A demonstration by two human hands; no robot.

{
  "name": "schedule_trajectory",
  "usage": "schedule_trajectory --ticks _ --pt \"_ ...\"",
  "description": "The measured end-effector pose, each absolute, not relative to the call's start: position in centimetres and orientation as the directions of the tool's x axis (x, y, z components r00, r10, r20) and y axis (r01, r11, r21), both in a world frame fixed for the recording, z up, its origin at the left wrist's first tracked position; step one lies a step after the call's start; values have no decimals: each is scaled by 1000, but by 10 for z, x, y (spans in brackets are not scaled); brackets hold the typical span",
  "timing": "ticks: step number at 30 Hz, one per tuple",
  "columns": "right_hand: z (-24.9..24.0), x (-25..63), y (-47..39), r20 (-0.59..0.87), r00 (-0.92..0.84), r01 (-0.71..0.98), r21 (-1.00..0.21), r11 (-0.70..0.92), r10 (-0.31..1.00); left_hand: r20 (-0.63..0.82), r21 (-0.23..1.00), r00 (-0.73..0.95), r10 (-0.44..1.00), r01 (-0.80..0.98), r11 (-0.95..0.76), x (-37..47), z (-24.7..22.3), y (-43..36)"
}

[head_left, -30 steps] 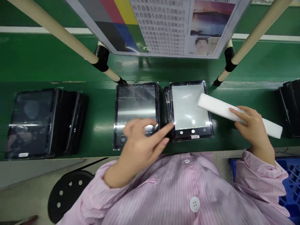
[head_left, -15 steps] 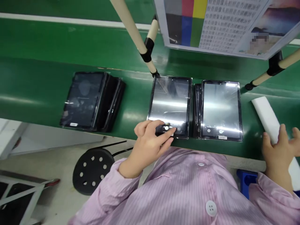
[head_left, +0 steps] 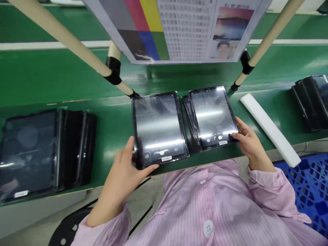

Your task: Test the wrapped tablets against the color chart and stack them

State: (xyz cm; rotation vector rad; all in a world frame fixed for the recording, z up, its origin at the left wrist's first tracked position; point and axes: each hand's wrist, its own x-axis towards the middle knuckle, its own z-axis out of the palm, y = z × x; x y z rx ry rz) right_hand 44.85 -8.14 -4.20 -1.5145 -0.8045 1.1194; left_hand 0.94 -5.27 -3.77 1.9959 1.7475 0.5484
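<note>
My left hand (head_left: 123, 174) holds the lower left corner of a tablet (head_left: 159, 126) on the green bench, thumb along its bottom edge and fingers at its left side. Round camera-style buttons glow on that tablet's lit screen. To its right, a second lit tablet (head_left: 211, 116) rests on a stack of dark tablets (head_left: 191, 119). My right hand (head_left: 249, 141) grips this second tablet at its lower right corner. Its thumb lies on the glass near a round icon, and the other fingers are at the side, partly hidden.
A white foam bar (head_left: 271, 130) lies at the right, overhanging the bench edge. More dark tablets lie stacked at the left (head_left: 30, 150) and far right (head_left: 311, 102). A chart board (head_left: 189, 30) on beige poles stands over the bench (head_left: 110, 116). Below are a black stool (head_left: 68, 229) and a blue plastic pallet (head_left: 311, 191).
My left hand has moved from the left tablet's screen to its lower left corner. My right hand has left the foam bar and taken hold of the right tablet. The view has shifted right.
</note>
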Motion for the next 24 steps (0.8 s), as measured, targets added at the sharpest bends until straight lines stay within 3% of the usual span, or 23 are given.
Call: schedule_trajectory --ticks 3,6,9,12,16,20,24 --pt "-46 450 -82 -228 344 -36 -973 -229 911 -177 664 -41 983 733 151 3 -36 -47" --pt "-49 457 -83 -227 374 -19 -971 -237 899 -277 831 -211 938 437 344 3 -28 -42" --pt "-44 461 -83 -149 500 80 -973 -217 853 -335 934 -279 900 30 357 5 -17 -33" --pt "-30 451 -79 69 552 306 -944 -125 831 -396 918 -283 874 -162 363 12 -6 -20" --pt "-5 408 -68 290 334 522 -849 80 897 -470 879 -255 845 -226 420 26 3 -12" --pt "7 359 -52 258 69 456 -867 200 964 -430 883 -206 879 -300 361 38 9 -19" --pt "9 333 -43 222 -51 365 -903 225 974 -338 881 -132 932 -394 263 47 20 -37"
